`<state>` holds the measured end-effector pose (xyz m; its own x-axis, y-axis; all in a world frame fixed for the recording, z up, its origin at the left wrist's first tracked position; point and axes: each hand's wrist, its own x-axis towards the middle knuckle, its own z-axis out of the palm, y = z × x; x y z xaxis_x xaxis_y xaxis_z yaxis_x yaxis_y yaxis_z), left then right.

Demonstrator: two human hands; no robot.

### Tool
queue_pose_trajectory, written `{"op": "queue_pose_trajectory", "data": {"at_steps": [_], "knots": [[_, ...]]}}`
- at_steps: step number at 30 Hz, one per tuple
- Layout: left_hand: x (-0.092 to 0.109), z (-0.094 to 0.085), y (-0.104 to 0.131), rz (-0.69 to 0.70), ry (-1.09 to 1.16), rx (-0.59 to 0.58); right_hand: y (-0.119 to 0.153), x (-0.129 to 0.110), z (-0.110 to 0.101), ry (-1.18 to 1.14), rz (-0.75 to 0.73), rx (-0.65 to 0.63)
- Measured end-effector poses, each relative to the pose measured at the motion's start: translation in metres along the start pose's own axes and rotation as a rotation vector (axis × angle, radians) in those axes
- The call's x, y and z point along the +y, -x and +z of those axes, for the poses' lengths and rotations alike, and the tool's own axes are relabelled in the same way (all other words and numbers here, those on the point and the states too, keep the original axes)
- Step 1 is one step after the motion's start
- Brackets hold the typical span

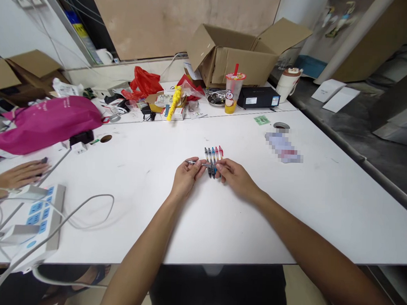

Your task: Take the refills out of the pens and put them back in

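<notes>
Between my two hands a slim dark pen (205,164) is held sideways over the white table. My left hand (186,175) has its thumb and fingers closed on one end. The fingertips of my right hand (236,177) pinch the other end. Just beneath and beyond it, several pens (213,152) lie side by side in a row, with dark ones on the left, a blue one in the middle and red or pink ones on the right. My fingers and the held pen hide parts of the row.
A power strip (54,218) with looping cables lies at left, near another person's hand (27,174). Further back are a magenta bag (53,123), a drink cup (233,93), a black box (258,98) and an open carton (241,59). A roll of tape (281,125) lies at right.
</notes>
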<state>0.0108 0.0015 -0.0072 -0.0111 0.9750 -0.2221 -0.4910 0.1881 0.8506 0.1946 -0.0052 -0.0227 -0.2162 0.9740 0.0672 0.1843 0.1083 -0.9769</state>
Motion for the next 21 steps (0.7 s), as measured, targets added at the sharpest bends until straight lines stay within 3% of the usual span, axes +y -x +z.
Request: {"op": "queue_pose_trajectory", "data": {"at_steps": [2,5,10,14,18,21], "knots": [[0.0002,0.0013,0.0004,0.004,0.016,0.016,0.0,-0.0015,0.0001,-0.001,0.012,-0.009],[-0.0012,0.0023,0.0,-0.001,0.026,0.041,0.0002,-0.005,0.0007,-0.013,-0.066,0.094],[-0.003,0.0006,-0.0014,0.02,-0.016,0.031,-0.0003,-0.0083,-0.0016,-0.071,0.028,0.057],[-0.0018,0.0001,-0.0007,0.03,-0.029,0.03,-0.0031,-0.005,-0.0034,-0.105,-0.032,0.144],[-0.0013,0.0015,0.0003,0.026,-0.045,0.032,-0.0045,-0.0022,-0.0033,-0.084,0.014,0.086],[-0.0016,0.002,0.0005,0.019,-0.051,0.052,-0.0035,-0.003,-0.0032,-0.02,-0.09,0.132]]}}
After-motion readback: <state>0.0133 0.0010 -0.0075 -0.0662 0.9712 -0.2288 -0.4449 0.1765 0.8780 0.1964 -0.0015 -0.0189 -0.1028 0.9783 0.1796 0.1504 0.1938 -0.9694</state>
